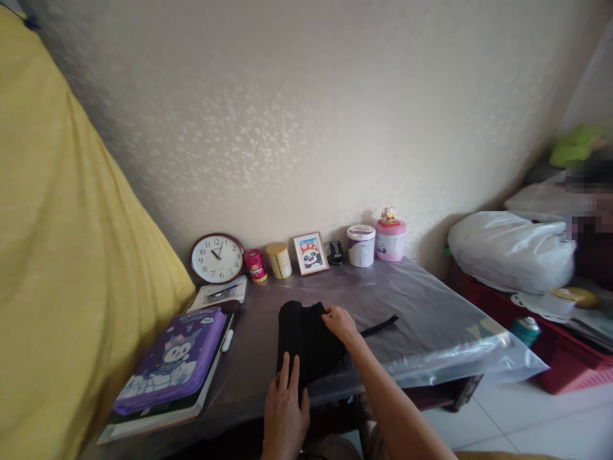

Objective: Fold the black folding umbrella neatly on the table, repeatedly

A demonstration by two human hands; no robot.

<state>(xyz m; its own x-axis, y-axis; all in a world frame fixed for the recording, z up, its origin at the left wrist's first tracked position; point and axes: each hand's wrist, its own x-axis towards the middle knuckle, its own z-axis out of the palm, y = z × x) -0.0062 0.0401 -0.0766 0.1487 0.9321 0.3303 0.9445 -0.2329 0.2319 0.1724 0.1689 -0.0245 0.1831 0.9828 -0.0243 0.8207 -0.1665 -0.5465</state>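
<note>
A piece of folded black cloth point(302, 338) lies on the plastic-covered table in front of me. From its right side a thin black strap point(380, 326) trails across the table. My left hand point(286, 402) rests at the near left edge of the cloth, fingers stretched out over it. At the upper right edge, my right hand point(341, 322) has its fingers closed on the fabric. What kind of article the cloth is, I cannot tell from its folded shape.
Along the wall stand a round clock point(217, 259), small cans, a framed panda picture point(311, 253) and two tubs. A purple case point(172, 361) lies on books at left, beside a yellow curtain point(71, 255). Bags point(512, 249) and a partly visible person are at right.
</note>
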